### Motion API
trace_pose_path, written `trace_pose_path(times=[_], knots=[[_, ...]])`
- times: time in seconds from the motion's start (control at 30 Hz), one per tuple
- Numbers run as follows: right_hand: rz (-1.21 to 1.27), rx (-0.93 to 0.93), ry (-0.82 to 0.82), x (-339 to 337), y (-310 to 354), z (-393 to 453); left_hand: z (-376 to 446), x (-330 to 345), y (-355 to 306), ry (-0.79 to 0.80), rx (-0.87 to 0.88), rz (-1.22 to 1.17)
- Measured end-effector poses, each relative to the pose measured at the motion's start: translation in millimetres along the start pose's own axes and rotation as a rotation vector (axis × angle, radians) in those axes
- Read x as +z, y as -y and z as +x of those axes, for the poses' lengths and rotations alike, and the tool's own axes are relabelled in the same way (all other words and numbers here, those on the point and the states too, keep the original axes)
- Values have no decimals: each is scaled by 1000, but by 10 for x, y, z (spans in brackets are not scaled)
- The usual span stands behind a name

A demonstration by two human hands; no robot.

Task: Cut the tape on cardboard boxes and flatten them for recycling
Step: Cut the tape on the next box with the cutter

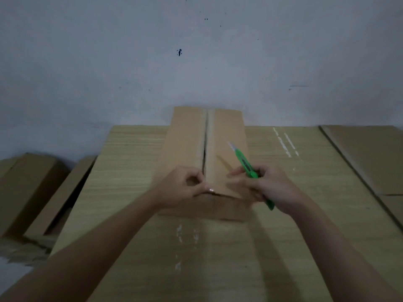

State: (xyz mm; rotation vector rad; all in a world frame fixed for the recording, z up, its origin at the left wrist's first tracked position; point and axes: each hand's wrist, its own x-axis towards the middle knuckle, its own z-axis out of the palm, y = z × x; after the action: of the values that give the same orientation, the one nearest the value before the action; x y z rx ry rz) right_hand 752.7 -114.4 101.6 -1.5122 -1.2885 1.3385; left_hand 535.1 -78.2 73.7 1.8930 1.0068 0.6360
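Cardboard box (226, 136) sits centre frame on the wooden table (130, 153), long axis running away from me toward the wall (196, 51). Top seam (205, 147) looks split: dark gap runs down the middle between the two flaps, pale tape residue along both edges. So I judge the top tape cut is done.

Left hand (185, 188) is at the near end of the box, fingers curled, pinching the near edge of the left flap right at the seam. Something shiny at my fingertips, probably a tape scrap, can't confirm.

Right hand (261, 186) holds the green utility knife (248, 166), fingers wrapped round the handle, blade end pointing up and away over the right flap. Blade tip is near the flap surface; touching or not, can't tell. Fingertips of that hand also rest on the right flap's near edge.

Left to do on this box, as I read it: pull flaps open, deal with the bottom tape (not visible from here), collapse it flat.

Lower left of frame: more boxes (28, 188) off the table edge, one lying open, state unclear. Right side of frame: flattened cardboard (366, 160) lying on the table, likely finished pieces.
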Motion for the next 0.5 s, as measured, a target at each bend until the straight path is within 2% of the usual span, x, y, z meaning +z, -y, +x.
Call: trace_pose_path(times=[0.1, 0.17, 0.2, 0.27, 0.33, 0.4, 0.5], knots=[[30, 10, -141, -102, 128, 85, -139, -394, -74, 363, 41, 184], [-77, -15, -247, -158, 175, 177, -163, -618, -97, 474, -36, 340], [-228, -34, -307, -200, 175, 222, -162, -718, -117, 474, -59, 422], [-703, -10, -419, -294, 108, 304, -121, -862, -118, 358, -55, 641], [-972, 93, -470, -345, 24, 333, -57, -922, -24, 162, -57, 927], [-957, 192, -434, -359, -42, 311, -17, -802, 105, -71, -61, 1073], [-924, 249, -444, -324, -83, 257, -8, -423, 150, -325, 55, 854]])
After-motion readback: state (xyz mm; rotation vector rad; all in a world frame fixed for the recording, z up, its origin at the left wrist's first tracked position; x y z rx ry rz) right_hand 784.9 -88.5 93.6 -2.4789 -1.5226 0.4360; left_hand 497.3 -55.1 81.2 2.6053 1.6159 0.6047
